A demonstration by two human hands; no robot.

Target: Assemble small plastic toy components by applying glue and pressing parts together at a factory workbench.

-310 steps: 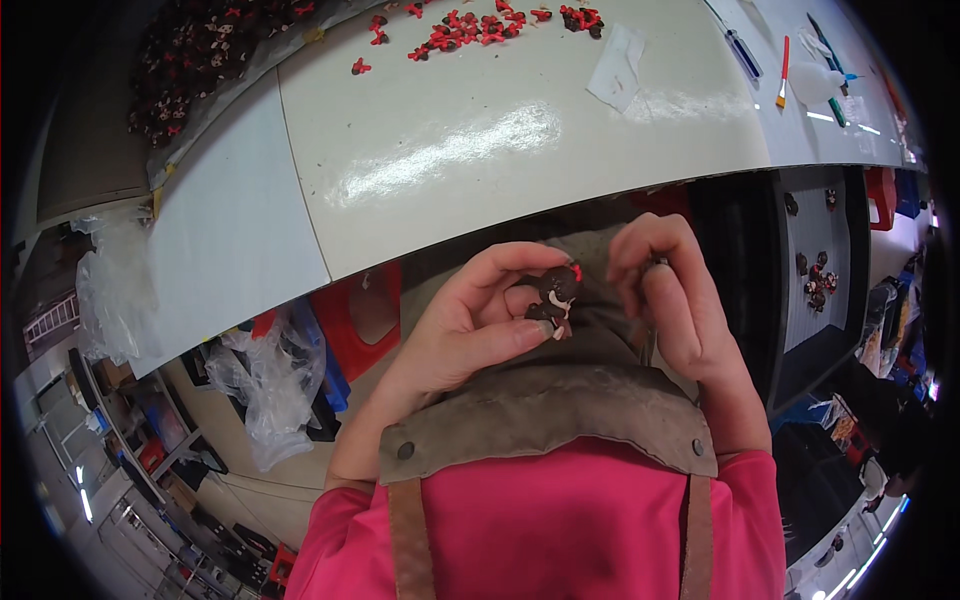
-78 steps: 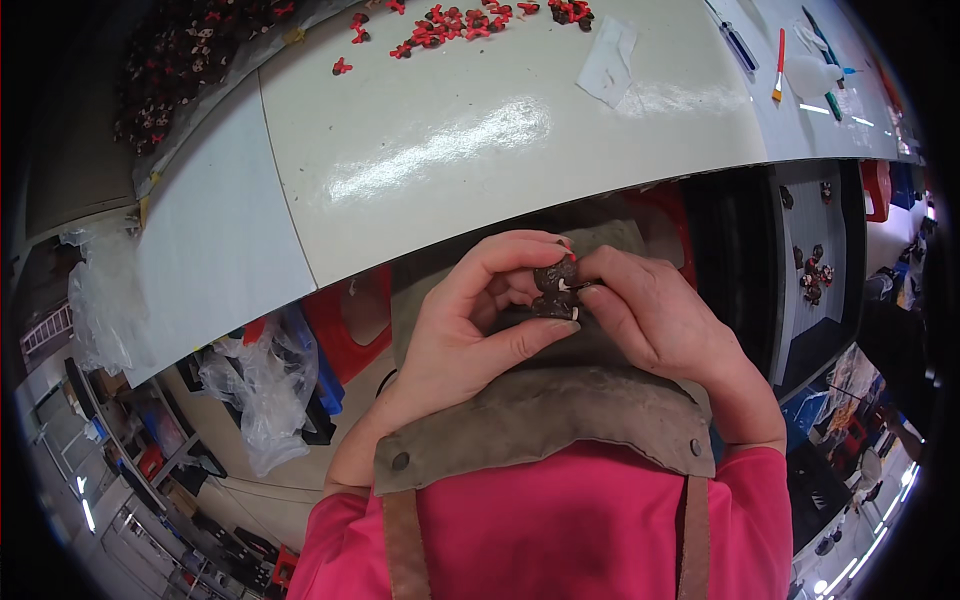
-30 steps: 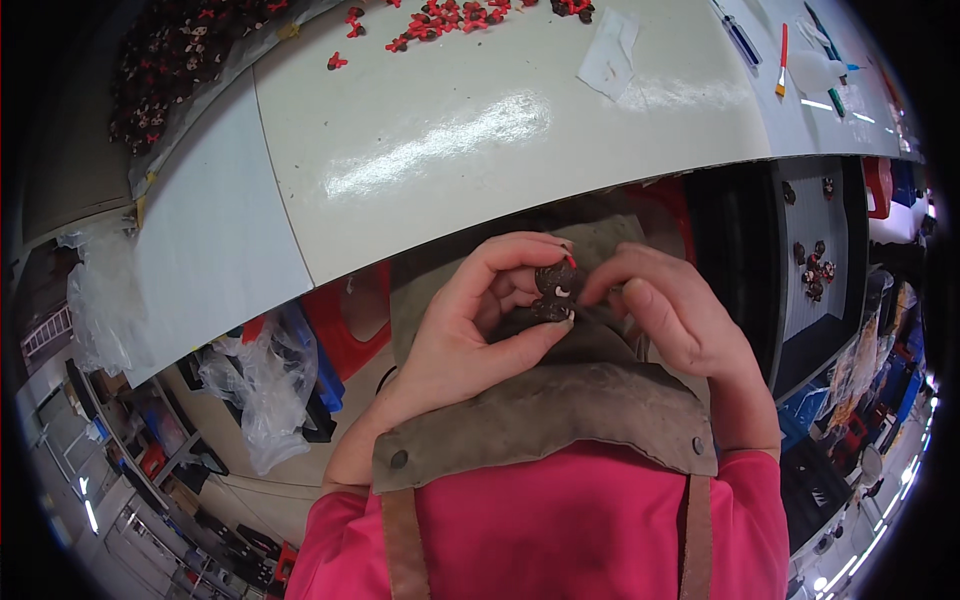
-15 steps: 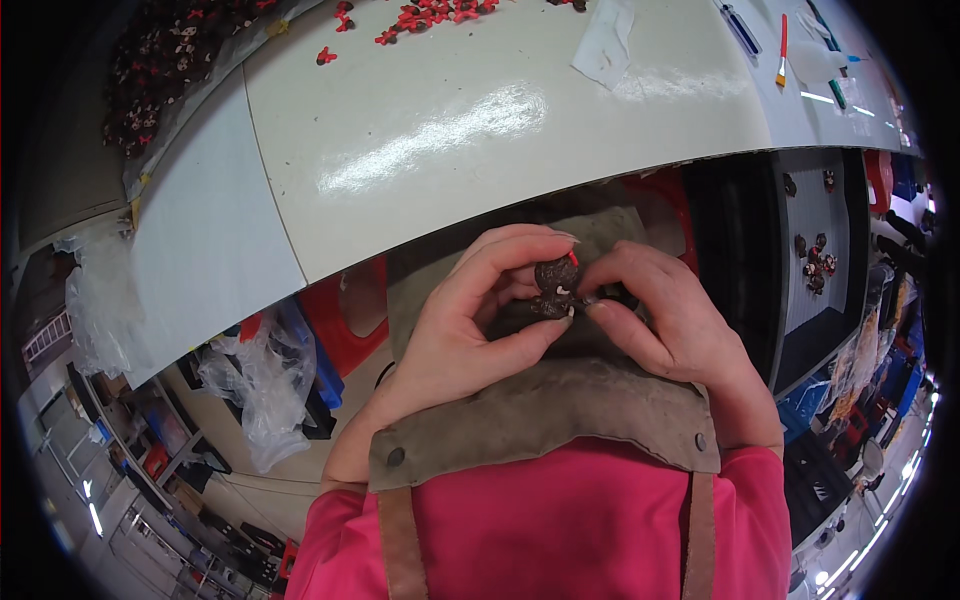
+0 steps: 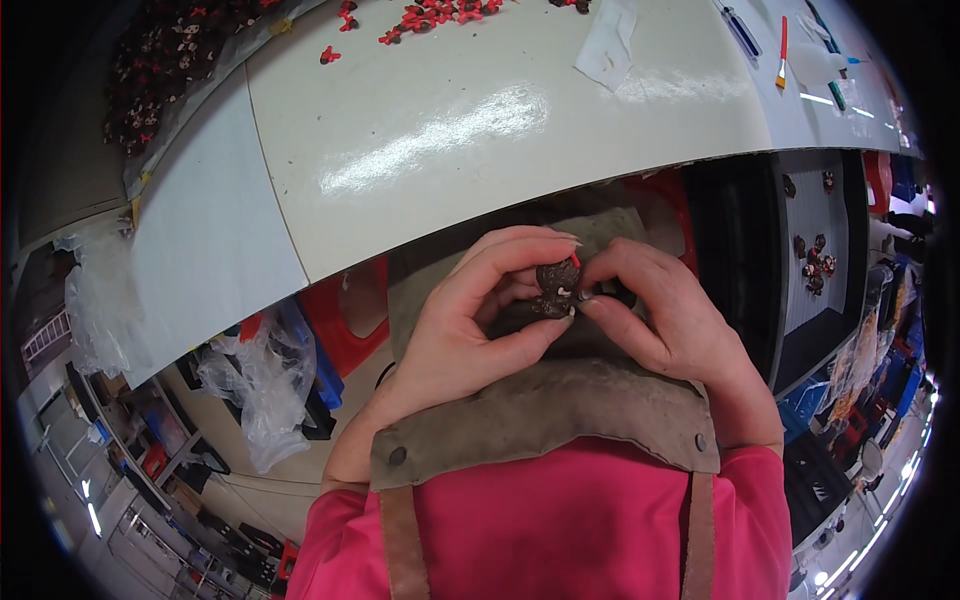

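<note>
Over my lap, in front of the table edge, my left hand [image 5: 478,312] grips a small dark brown figurine [image 5: 556,284] between thumb and fingers. A bit of red shows at the figurine's top and a pale spot on its side. My right hand [image 5: 655,308] is beside it, thumb and forefinger pinched together at the figurine's right side. Whatever lies between those right fingertips is too small to make out. A brown apron [image 5: 545,405] lies behind and below both hands.
Several red and dark pieces [image 5: 440,18] lie on the white table [image 5: 400,150]. A pile of dark figurines [image 5: 170,70] is at far left. To the right, a black-rimmed tray [image 5: 812,335] holds several figurines. A cloth [image 5: 606,45] and a red-handled brush [image 5: 783,50] lie farther back.
The figurine has turned slightly in my left hand. My right thumb and fingertips have shifted a little left and upward against its side.
</note>
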